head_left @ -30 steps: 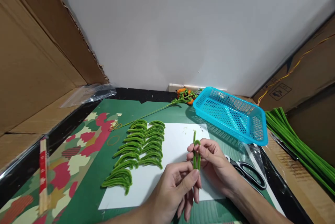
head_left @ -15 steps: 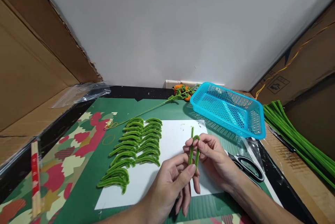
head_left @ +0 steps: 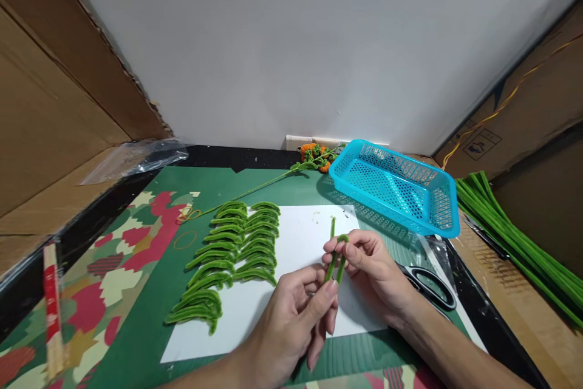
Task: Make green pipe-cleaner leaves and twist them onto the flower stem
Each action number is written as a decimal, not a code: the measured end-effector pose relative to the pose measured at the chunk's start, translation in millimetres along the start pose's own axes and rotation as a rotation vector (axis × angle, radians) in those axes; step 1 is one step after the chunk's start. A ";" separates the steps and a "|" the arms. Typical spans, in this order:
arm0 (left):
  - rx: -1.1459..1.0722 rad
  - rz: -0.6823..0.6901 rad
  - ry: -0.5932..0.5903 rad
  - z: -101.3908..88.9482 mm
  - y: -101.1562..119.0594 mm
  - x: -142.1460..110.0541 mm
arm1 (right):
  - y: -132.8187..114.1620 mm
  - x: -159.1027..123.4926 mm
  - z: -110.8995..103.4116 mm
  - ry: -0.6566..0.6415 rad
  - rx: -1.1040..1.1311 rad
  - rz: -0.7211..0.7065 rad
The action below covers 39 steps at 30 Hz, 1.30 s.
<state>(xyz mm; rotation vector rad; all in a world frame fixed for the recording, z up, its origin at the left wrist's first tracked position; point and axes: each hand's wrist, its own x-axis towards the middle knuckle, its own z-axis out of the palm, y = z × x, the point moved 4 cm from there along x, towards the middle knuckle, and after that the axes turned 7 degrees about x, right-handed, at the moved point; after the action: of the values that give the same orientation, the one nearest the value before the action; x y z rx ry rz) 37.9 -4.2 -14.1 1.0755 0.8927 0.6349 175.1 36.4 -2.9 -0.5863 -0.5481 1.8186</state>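
Observation:
Both hands hold one green pipe cleaner [head_left: 334, 249] over a white sheet [head_left: 300, 237]. My left hand [head_left: 296, 316] pinches its lower ends between thumb and fingers. My right hand [head_left: 371, 273] grips the bent top, where the stem folds over into a loop; one end sticks up past the fingers. To the left, several finished curved green pipe-cleaner pieces [head_left: 232, 255] lie in two rows on the sheet.
A turquoise plastic basket [head_left: 396, 186] stands at the back right, black scissors [head_left: 430, 286] beside my right wrist, a bundle of straight green pipe cleaners [head_left: 519, 237] far right. An orange-and-green flower stem [head_left: 291, 170] lies at the back. Cardboard walls flank both sides; a red-striped stick [head_left: 51, 304] lies left.
The view has tilted slightly, so everything sits a bit higher and left. The pipe cleaner is leaning more, and its fold has been pressed tighter between both hands.

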 end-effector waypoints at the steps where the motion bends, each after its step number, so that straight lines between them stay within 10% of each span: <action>1: 0.009 -0.005 0.001 -0.3 -0.1 -0.3 | -0.2 -0.1 0.1 0.000 -0.007 -0.003; 39: -0.024 0.041 -0.047 2.8 6.8 -0.1 | -8.4 -0.6 0.7 -0.058 -0.113 -0.048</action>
<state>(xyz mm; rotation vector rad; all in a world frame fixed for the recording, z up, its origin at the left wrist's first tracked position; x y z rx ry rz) 40.2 -3.1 -7.2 1.0857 0.8222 0.6502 180.9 38.3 3.0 -0.5929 -0.7022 1.7722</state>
